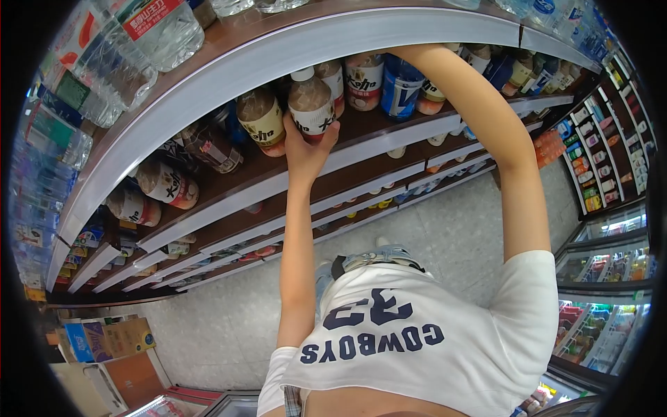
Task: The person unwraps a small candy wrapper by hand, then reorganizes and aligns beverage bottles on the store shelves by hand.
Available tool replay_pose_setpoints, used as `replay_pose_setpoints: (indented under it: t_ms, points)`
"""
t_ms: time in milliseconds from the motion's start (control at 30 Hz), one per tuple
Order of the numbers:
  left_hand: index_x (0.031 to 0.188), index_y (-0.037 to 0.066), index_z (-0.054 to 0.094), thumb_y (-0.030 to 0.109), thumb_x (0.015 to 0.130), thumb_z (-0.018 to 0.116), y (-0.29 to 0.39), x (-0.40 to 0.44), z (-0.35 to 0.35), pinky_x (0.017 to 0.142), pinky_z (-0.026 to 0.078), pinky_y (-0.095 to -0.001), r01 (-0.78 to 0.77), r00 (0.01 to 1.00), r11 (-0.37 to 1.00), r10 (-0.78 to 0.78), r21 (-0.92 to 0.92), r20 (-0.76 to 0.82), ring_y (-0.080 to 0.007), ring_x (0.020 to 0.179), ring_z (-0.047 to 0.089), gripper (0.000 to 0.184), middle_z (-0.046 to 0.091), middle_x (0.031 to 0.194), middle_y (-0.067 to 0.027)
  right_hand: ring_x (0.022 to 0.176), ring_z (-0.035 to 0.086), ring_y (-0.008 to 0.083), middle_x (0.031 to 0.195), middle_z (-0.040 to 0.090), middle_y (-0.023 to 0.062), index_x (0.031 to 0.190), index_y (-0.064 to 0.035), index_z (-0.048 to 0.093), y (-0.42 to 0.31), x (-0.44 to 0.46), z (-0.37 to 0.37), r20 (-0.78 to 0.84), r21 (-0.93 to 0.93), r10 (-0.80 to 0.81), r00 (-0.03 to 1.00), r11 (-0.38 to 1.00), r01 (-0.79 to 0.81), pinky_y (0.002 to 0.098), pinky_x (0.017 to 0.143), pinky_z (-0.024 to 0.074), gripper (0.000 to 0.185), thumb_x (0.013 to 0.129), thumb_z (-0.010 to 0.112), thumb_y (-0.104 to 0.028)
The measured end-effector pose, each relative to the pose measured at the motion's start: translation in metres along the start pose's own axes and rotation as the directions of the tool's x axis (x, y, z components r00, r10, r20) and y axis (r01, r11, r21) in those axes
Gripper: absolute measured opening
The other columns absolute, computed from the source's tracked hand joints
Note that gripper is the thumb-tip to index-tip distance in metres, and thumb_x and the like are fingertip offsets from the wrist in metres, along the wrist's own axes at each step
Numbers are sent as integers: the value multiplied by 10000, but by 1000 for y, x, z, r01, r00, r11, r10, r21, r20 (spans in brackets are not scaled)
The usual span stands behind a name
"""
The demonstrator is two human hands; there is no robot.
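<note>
White-capped drink bottle (310, 104) is clasped in the left hand (310, 149); to its right, shelf edge (333, 42) hides the right hand, whose grip I cannot tell.

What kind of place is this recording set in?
Probably a convenience store or supermarket: tiered shelves packed with labelled bottles, one in the left hand, and what look like glass-fronted drinks cabinets at the right.

Glossy plastic bottle (310, 104), cloth shirt (458, 326) (matt).
</note>
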State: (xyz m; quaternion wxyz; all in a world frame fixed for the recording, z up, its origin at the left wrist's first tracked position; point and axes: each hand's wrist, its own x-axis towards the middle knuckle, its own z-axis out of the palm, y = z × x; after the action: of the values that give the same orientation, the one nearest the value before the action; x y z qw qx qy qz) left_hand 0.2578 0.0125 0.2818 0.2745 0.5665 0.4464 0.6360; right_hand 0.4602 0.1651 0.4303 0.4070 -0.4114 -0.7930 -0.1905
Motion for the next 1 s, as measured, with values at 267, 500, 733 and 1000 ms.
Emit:
replay_pose_setpoints:
  t_ms: [267, 500, 733, 1000]
  points:
    - [1307, -32, 378, 168, 774, 795, 5, -1, 2, 926, 454, -318, 21, 1000, 998, -21, -66, -1, -204, 1055, 578, 706, 572, 1181, -153, 1004, 618, 307, 1068, 658, 121, 1087, -75, 650, -13, 6, 18, -16, -8, -67, 998, 998, 67, 414, 833, 503, 367, 830, 705, -332]
    - [1306, -40, 385, 179, 764, 808, 5, -1, 2, 920, 458, -328, -1, 1000, 1000, 1, 24, -19, -209, 1044, 588, 721, 584, 1166, -157, 1014, 614, 308, 1077, 655, 121, 1093, -76, 647, -20, 5, 25, -21, -3, -99, 995, 995, 99, 415, 840, 501, 368, 829, 707, -324]
    - [1405, -75, 285, 198, 786, 776, 21, -9, 13, 946, 457, -333, 18, 1000, 982, -16, 187, -10, -243, 1092, 603, 836, 604, 1177, -211, 1024, 610, 309, 1085, 653, 121, 1099, -76, 644, -25, 3, 23, -53, -18, -162, 985, 987, 161, 415, 847, 499, 368, 828, 708, -316]
    - [1437, -149, 186, 327, 740, 787, 26, -3, 16, 955, 465, -393, -70, 994, 884, 25, 462, 102, -388, 1120, 584, 1036, 540, 1243, -316, 1039, 592, 306, 1097, 640, 96, 1141, -86, 618, -63, -86, -62, 227, 163, -226, 947, 968, 192, 412, 847, 487, 401, 808, 717, -287]
